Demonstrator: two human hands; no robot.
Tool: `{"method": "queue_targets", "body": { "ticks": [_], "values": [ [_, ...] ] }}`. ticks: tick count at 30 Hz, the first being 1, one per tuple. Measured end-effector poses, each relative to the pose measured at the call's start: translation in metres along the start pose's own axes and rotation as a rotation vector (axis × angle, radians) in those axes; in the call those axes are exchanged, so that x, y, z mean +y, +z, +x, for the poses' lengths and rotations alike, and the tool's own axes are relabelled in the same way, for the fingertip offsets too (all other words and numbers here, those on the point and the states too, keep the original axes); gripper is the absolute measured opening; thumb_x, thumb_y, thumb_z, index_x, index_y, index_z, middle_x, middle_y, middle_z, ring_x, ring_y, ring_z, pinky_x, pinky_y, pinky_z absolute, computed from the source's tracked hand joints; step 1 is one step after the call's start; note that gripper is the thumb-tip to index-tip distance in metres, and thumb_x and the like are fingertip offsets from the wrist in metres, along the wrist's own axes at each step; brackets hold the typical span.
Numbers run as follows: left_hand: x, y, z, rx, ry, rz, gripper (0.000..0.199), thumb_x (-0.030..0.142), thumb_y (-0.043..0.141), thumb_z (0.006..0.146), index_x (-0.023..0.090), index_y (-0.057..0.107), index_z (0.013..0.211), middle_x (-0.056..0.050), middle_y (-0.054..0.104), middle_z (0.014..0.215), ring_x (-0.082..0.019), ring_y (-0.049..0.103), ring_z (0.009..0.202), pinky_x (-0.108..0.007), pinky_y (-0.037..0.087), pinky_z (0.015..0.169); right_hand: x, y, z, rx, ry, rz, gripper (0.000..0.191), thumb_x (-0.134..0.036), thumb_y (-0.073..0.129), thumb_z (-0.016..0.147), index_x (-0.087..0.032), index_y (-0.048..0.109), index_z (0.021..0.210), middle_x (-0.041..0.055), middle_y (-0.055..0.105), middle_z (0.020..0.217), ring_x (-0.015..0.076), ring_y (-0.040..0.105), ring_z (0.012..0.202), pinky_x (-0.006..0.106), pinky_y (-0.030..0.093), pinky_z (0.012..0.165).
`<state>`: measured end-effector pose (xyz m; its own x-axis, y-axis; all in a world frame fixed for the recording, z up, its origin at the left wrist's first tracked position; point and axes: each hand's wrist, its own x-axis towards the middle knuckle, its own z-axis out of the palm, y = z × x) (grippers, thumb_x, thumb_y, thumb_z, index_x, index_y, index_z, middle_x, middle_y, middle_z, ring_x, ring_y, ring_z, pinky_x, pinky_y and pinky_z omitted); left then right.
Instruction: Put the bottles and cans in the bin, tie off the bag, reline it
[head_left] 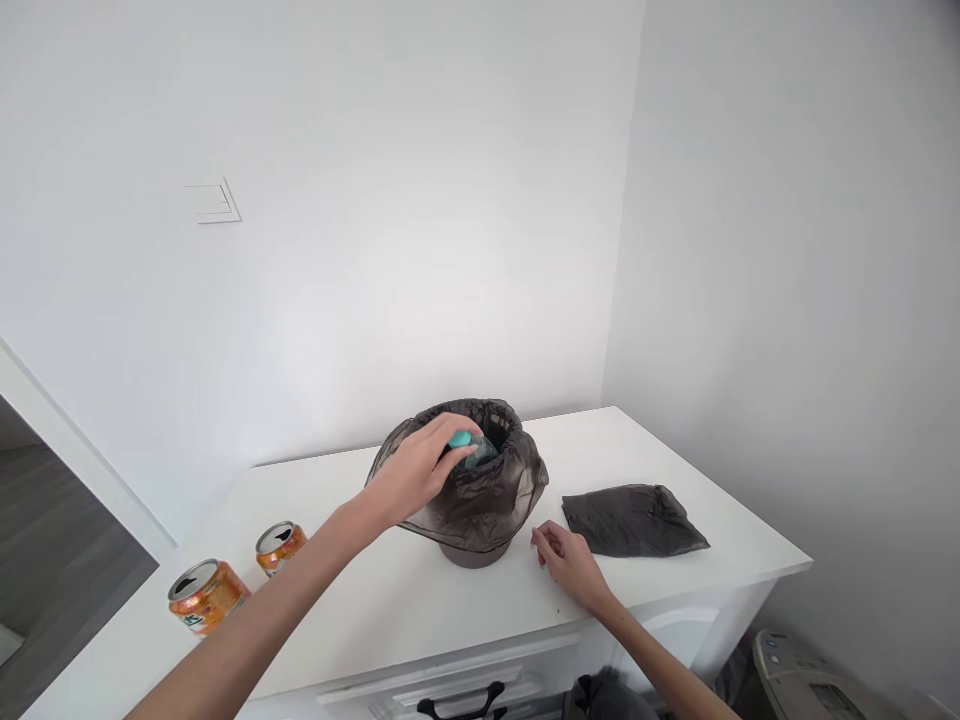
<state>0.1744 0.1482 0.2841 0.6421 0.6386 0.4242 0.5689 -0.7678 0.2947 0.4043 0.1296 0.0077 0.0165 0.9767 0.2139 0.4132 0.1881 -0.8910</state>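
Note:
My left hand (429,462) reaches over the rim of a small trash bin (474,556) lined with a dark translucent trash bag (480,505). Its fingers are closed round the teal cap of a clear plastic bottle (482,452), whose body is partly inside the bin's mouth. The bag's edge is folded outward and hangs loosely round the bin. To the bin's right, my right hand (568,562) rests on the white top with its fingers curled; whether anything is in them is hidden. Beside that hand lies a folded dark plastic bag (636,520).
Two opened orange drink cans (206,597) stand on the left of the white cabinet top (360,600), partly behind my left forearm. White walls meet behind the cabinet. A black drawer handle (461,703) is at the front. A grey appliance (806,680) stands at lower right.

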Motion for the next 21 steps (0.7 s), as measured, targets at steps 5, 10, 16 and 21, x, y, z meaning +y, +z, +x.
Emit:
{"method": "queue_targets", "body": {
  "ticks": [5, 10, 16, 21],
  "values": [
    [-0.021, -0.023, -0.030, 0.120, -0.191, 0.075, 0.042, 0.047, 0.031, 0.106, 0.029, 0.058, 0.132, -0.006, 0.067, 0.135, -0.024, 0.063, 0.122, -0.038, 0.051, 0.103, 0.003, -0.001, 0.000, 0.002, -0.008, 0.013, 0.050, -0.063, 0.037, 0.100, -0.023, 0.061, 0.081, 0.0033, 0.067, 0.064, 0.0193, 0.058, 0.055, 0.029, 0.041, 0.055],
    [-0.099, -0.049, -0.107, 0.083, -0.519, 0.414, 0.055, 0.058, 0.037, 0.098, 0.021, 0.057, 0.133, -0.014, 0.064, 0.136, -0.034, 0.058, 0.127, -0.049, 0.049, 0.103, 0.006, 0.000, 0.000, -0.004, -0.012, 0.010, 0.047, -0.062, 0.039, 0.099, -0.024, 0.059, 0.079, 0.0021, 0.066, 0.063, 0.0200, 0.059, 0.057, 0.029, 0.040, 0.059],
    [-0.157, -0.026, -0.182, -0.260, -0.693, 0.491, 0.062, 0.047, 0.040, 0.093, 0.013, 0.055, 0.142, -0.020, 0.065, 0.136, -0.040, 0.056, 0.134, -0.052, 0.050, 0.102, 0.005, 0.002, -0.002, -0.007, -0.009, -0.011, 0.045, -0.060, 0.040, 0.099, -0.024, 0.058, 0.079, 0.0013, 0.065, 0.062, 0.0199, 0.058, 0.058, 0.029, 0.040, 0.061],
    [-0.161, -0.017, -0.189, -0.216, -0.638, 0.470, 0.052, 0.035, 0.036, 0.095, 0.019, 0.059, 0.139, -0.015, 0.056, 0.151, -0.035, 0.046, 0.145, -0.047, 0.052, 0.102, 0.005, 0.003, -0.003, 0.000, -0.001, -0.022, 0.045, -0.060, 0.040, 0.099, -0.024, 0.057, 0.079, 0.0009, 0.064, 0.062, 0.0201, 0.058, 0.059, 0.029, 0.040, 0.063]
  ]
}}
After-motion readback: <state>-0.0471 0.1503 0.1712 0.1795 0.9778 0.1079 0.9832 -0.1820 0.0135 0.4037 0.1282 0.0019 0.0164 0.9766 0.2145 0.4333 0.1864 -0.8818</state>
